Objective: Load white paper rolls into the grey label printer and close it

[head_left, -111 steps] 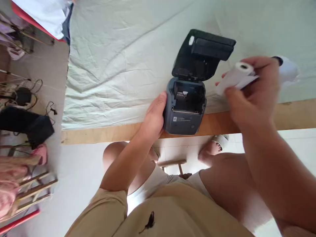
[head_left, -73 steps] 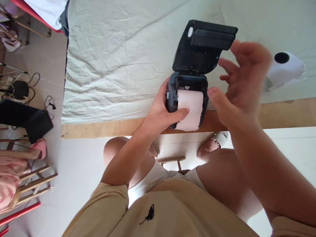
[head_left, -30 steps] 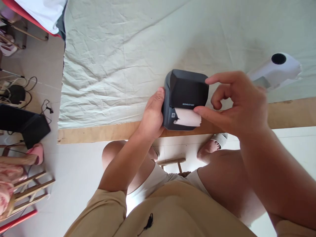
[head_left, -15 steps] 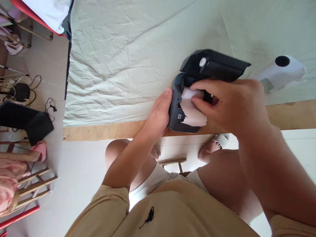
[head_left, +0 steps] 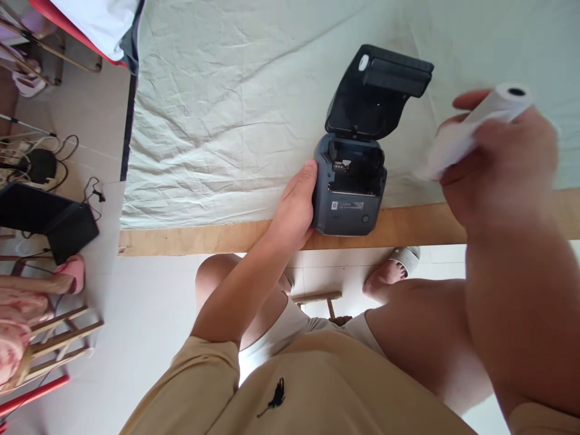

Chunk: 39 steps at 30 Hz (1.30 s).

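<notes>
A dark grey portable printer rests at the table's front edge, its black lid swung up and its paper bay showing no roll. My left hand grips the printer's left side, thumb along the edge and the other fingers mostly hidden. To the right, over the cloth, my right hand is closed around a white paper roll. Motion blurs that hand and the roll's loose paper end. The roll's dark core hole faces up and to the right.
A wrinkled pale green cloth covers the wooden table. On the floor at left are a black open device, cables and a wooden chair. Another person's leg shows there, with a pink shoe.
My right hand has lifted the paper roll out of the printer and moved right with it. The lid stands further open. The other roll that lay at right is now hidden or no longer distinguishable.
</notes>
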Available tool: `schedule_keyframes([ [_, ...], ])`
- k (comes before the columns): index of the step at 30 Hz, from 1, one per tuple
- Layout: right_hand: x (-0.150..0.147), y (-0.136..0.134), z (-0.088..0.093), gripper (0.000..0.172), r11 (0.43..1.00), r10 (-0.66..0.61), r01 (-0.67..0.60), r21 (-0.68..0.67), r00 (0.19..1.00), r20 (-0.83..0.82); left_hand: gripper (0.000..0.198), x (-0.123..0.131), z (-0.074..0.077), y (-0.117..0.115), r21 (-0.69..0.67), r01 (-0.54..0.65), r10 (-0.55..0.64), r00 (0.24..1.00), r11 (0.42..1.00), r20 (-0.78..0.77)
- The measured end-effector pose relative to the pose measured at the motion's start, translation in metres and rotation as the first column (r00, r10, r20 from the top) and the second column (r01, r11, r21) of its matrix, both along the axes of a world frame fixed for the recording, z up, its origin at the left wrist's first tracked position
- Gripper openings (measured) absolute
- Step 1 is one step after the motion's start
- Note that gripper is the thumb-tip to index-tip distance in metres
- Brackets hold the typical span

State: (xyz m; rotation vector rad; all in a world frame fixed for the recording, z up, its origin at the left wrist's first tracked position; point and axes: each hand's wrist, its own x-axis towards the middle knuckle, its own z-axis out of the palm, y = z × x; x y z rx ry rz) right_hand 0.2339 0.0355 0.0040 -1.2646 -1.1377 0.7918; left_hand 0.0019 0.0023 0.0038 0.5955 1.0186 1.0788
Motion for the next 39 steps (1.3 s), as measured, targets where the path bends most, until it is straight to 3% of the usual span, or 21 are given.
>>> schedule_keyframes([
  [2,0.003,0.004,-0.019,0.021,0.995,-0.094,0.095,-0.006,0.989,0.119,0.041,0.0,-0.001,0.001,-0.006,-0.006,0.006,1.0,1.0,-0.003],
  [4,0.004,0.002,-0.028,0.026,0.997,-0.076,0.078,0.001,0.963,0.26,0.041,-0.001,-0.001,0.001,-0.005,-0.008,0.008,1.0,1.0,0.001],
  [7,0.004,-0.007,-0.024,0.027,0.999,0.003,-0.017,0.027,0.88,0.475,0.042,0.0,-0.002,0.001,0.014,-0.026,0.026,1.0,1.0,0.015],
  [11,0.005,-0.013,-0.015,0.043,1.0,0.005,-0.014,0.008,0.733,0.68,0.045,0.001,-0.003,0.0,0.017,-0.015,0.014,0.999,1.0,0.04],
  [15,0.003,-0.012,-0.018,0.059,0.994,0.095,-0.022,-0.105,0.641,0.761,0.047,0.001,-0.003,0.0,0.023,0.002,-0.003,0.999,1.0,0.049],
  [18,0.002,-0.017,-0.014,0.065,0.992,0.128,-0.064,-0.113,0.632,0.765,0.046,0.0,-0.003,-0.001,0.013,-0.014,0.014,1.0,1.0,0.013],
  [20,0.008,-0.023,-0.008,0.061,0.994,0.066,-0.111,0.005,0.626,0.777,0.041,-0.001,-0.002,-0.001,0.014,-0.013,0.013,1.0,1.0,0.019],
  [22,0.026,-0.027,-0.002,0.05,0.964,-0.117,-0.119,0.238,0.615,0.78,0.037,-0.001,-0.002,-0.002,0.02,0.006,-0.007,0.999,1.0,0.044],
  [24,0.054,-0.025,-0.002,0.05,0.899,-0.327,-0.051,0.434,0.582,0.745,0.036,-0.002,-0.002,-0.002,0.028,0.014,-0.015,0.999,1.0,0.051],
  [26,0.083,-0.015,-0.01,0.063,0.91,-0.37,0.028,0.415,0.507,0.778,0.039,-0.002,-0.003,-0.001,0.04,0.002,-0.003,0.999,0.999,0.037],
  [28,0.106,0.001,-0.023,0.072,0.955,-0.294,0.104,0.278,0.451,0.843,0.04,-0.001,-0.004,0.0,0.045,-0.01,0.008,1.0,0.999,0.029],
  [33,0.109,0.025,-0.04,0.05,0.914,-0.27,0.398,0.078,0.453,0.85,0.039,-0.002,-0.008,0.001,0.038,-0.009,0.008,1.0,0.999,0.015],
  [35,0.098,0.018,-0.036,0.055,0.922,-0.276,0.376,0.09,0.478,0.834,0.04,-0.002,-0.007,0.001,0.034,-0.007,0.006,1.0,0.999,0.008],
  [39,0.079,-0.007,-0.025,0.073,0.979,-0.187,0.175,0.102,0.58,0.793,0.039,-0.002,-0.004,0.001,0.023,0.002,-0.002,1.0,1.0,0.003],
])
